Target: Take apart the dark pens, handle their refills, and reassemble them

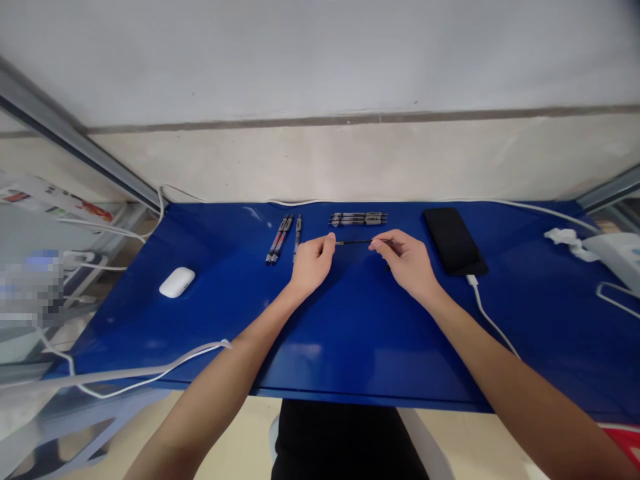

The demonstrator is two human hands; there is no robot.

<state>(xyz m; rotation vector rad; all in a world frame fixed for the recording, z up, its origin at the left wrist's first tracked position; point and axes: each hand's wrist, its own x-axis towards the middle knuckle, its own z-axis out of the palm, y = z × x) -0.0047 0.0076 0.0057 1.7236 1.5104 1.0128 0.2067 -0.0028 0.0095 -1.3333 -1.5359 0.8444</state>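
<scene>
A thin dark pen refill (pixel 356 242) lies level between my two hands, above the blue table. My left hand (pixel 313 261) is closed, with thumb and fingers pinching the refill's left end, where a yellowish bit shows. From the other side, my right hand (pixel 406 259) pinches its right end. Just beyond my fingers a small group of grey-gripped pens (pixel 358 219) lies side by side. A single pen (pixel 299 230) rests close to my left hand, its lower part partly hidden. Left of it are two more pens (pixel 279 240), slanted and next to each other.
A black phone (pixel 454 241) with a white charging cable (pixel 483 310) lies to the right. On the left is a white earbud case (pixel 177 283). White cords (pixel 165 373) cross the blue table's (pixel 345 347) left front. A pale wall (pixel 320 160) stands behind.
</scene>
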